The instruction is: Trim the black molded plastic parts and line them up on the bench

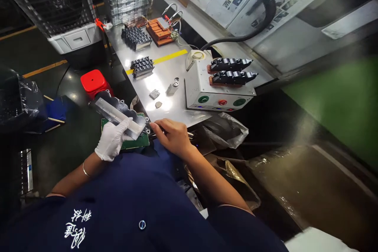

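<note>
My left hand (pixel 111 138), in a white glove, grips a long black part with a flat silvery face (pixel 110 112) and scalloped edges with small ring-shaped lugs. The part slants across a green board (pixel 137 143) in front of my body. My bare right hand (pixel 173 136) is closed in a pinch at the part's near right end, by a lug. Whatever lies between its fingers is too small and hidden to name.
A metal table (pixel 174 104) carries several black ribbed parts (pixel 142 67), an orange fixture (pixel 161 31) and small grey pieces (pixel 154 94). A white control box (pixel 220 93) with buttons holds two black parts on top. A red stool (pixel 93 81) stands left.
</note>
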Demonstrator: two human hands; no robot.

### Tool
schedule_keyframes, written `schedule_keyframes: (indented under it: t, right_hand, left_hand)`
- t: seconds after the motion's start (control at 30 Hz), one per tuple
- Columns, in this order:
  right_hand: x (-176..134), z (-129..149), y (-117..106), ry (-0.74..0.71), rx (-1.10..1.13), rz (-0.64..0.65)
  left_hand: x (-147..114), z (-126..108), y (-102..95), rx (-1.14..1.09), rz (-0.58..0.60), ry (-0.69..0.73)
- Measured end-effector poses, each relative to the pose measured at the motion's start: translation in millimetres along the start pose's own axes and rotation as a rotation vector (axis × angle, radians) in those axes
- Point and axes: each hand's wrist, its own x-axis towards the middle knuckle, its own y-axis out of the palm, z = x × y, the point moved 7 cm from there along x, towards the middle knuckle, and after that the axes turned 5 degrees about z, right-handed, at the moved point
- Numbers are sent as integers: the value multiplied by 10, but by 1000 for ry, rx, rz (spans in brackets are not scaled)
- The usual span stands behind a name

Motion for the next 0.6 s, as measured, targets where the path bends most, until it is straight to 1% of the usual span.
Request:
schedule_keyframes:
  t: [0.07,0.17,0.2,0.23,0.27,0.4,0.5,0.6]
  right_hand:
    - [10,57,1,-42,26,84]
    - [-11,200,44,-215,153,370]
    - [-30,242,42,-269,181,450]
    - [-41,265,23,-300,181,492]
    - [-37,267,-10,-308,152,486]
    - [35,238,-151,-293,-113,274]
    - [63,301,-130,-381,-299,192]
    - [87,369,-72,-464,-412,143]
  left_hand:
    - [-14,-5,-26,32,34,-20]
    - [-11,19,-10,64,148,-131]
    - [-7,36,-2,59,186,-186]
    - [0,47,0,49,218,-235]
    - [11,53,-4,35,241,-272]
    - [68,73,-46,-6,328,-353]
    - [89,120,-63,-27,385,-417]
    - [85,172,-78,-18,371,-500]
